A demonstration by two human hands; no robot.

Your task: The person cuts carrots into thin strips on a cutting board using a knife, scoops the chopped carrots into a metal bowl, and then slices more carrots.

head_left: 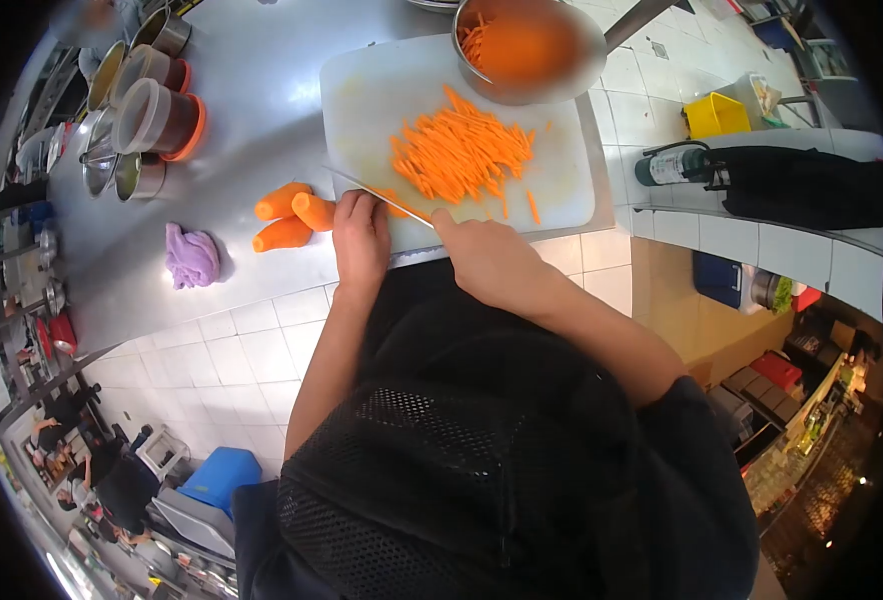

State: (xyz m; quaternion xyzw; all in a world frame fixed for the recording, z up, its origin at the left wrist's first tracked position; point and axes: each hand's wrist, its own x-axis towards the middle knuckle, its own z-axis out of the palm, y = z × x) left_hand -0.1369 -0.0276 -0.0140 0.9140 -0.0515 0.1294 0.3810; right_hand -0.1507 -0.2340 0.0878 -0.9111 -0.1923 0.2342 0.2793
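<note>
My right hand (487, 255) is closed around the handle of a kitchen knife (377, 192). Its blade slants up and left across the near edge of the white cutting board (352, 100). Close against the blade is my left hand (362, 240), fingers curled down on a carrot that they mostly hide. Orange slivers (392, 199) show just beyond the knife. A heap of carrot strips (462, 150) lies in the middle of the board. To the left of my left hand, several peeled carrots (284, 234) rest on the steel counter (252, 100).
A metal bowl (470, 72) with carrot shreds stands at the board's far right corner, partly blurred. Left on the counter are a crumpled purple cloth (192, 257), tubs of dark sauce (152, 118) and metal pots (162, 32). People work at the lower left.
</note>
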